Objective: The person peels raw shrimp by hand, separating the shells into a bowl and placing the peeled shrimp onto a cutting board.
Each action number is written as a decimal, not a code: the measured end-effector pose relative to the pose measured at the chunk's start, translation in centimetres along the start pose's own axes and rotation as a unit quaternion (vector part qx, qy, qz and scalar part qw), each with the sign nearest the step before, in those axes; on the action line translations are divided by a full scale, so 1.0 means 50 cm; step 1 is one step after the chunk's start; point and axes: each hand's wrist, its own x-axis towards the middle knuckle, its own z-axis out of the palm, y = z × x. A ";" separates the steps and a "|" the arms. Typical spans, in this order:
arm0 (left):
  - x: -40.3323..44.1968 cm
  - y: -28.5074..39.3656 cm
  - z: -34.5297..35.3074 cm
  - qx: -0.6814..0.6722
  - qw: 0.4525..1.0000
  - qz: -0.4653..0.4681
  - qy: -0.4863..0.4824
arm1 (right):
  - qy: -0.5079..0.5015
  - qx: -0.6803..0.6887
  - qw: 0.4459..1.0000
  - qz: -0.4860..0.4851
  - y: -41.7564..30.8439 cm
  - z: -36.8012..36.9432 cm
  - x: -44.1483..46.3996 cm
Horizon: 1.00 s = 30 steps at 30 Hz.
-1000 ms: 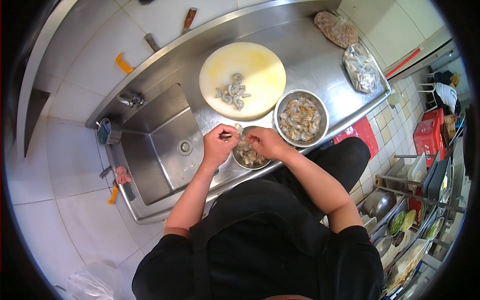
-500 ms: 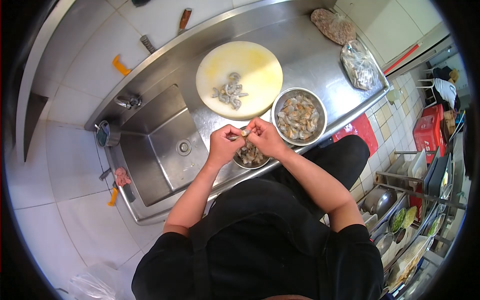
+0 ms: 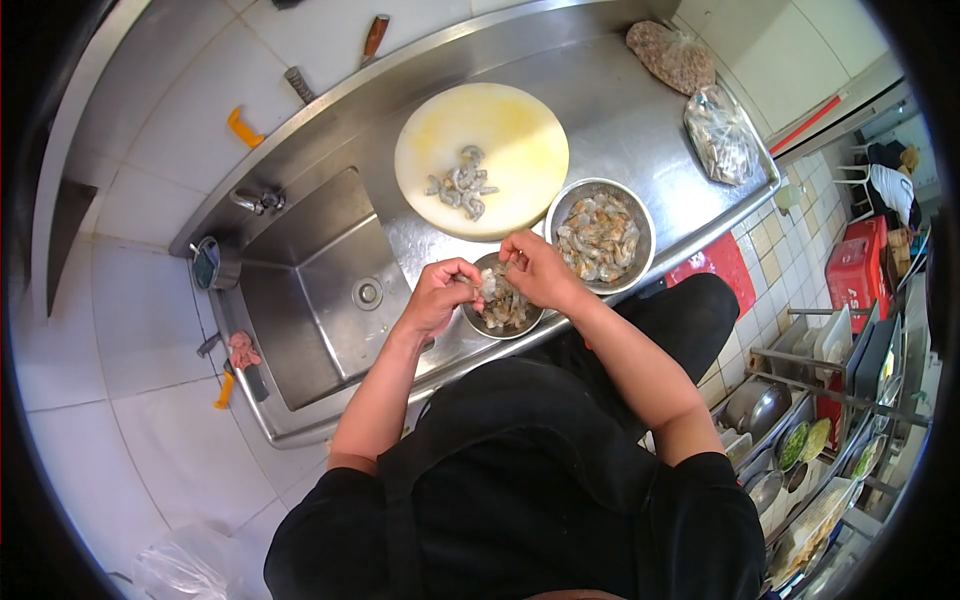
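Observation:
Over the near steel bowl (image 3: 534, 324), my left hand (image 3: 440, 298) pinches a pale, translucent shrimp (image 3: 487, 283). Close by on the right, my right hand (image 3: 545, 272) has thumb and fingertips pressed together; whatever it grips, if anything, is too small to tell. Greyish shells and pieces (image 3: 508, 308) lie in the near bowl below both hands. A larger steel bowl (image 3: 651, 240), holding many shell-on shrimp (image 3: 598, 236), stands to the right. Several peeled grey shrimp (image 3: 462, 184) sit in a small heap on the round, yellowish cutting board (image 3: 520, 130).
The sink basin (image 3: 310, 280) with its tap (image 3: 257, 201) lies to the left. Two filled plastic bags, one brownish (image 3: 670, 58) and one greyish (image 3: 722, 137), rest at the counter's far right. A rack of trays and bowls (image 3: 800, 420) stands behind on the right.
My hands have moved apart, the right slightly up and right, the left slightly down. The shrimp stays with my left hand.

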 end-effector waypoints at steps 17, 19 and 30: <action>0.013 0.047 0.070 0.439 0.854 0.231 0.154 | -0.040 0.157 0.981 0.110 -0.039 0.014 -0.001; 0.016 0.044 0.065 0.433 0.860 0.225 0.148 | -0.040 0.117 0.987 0.102 -0.028 0.008 -0.001; 0.019 0.026 0.011 0.033 0.993 0.081 0.083 | 0.032 -0.179 0.983 0.000 -0.010 0.009 -0.014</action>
